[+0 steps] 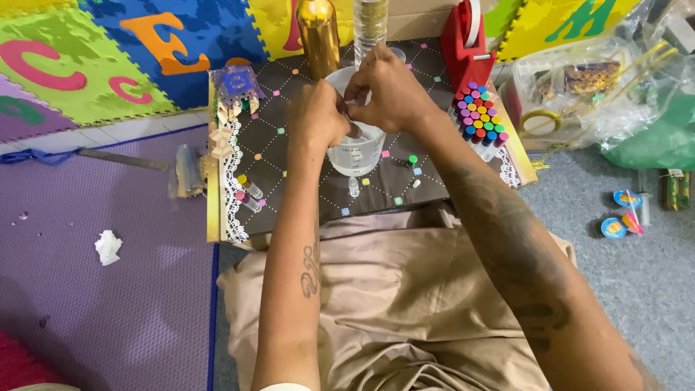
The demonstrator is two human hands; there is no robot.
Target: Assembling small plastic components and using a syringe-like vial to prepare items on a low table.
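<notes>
My left hand (317,116) and my right hand (386,90) meet above a clear plastic measuring cup (356,153) that stands on a small dark table with a quilted cloth (289,156). Both hands pinch one small object between their fingertips over the cup's rim; it is too small and too hidden to name. A tiny clear vial (353,187) stands just in front of the cup. Two small vials with coloured caps (248,192) lie on the cloth to the left.
A block of several small vials with coloured caps (479,116) stands at the table's right. A gold bottle (318,32), a clear bottle (370,22) and a red tape dispenser (463,43) stand behind. Plastic bags (601,94) lie right, crumpled paper (108,246) left.
</notes>
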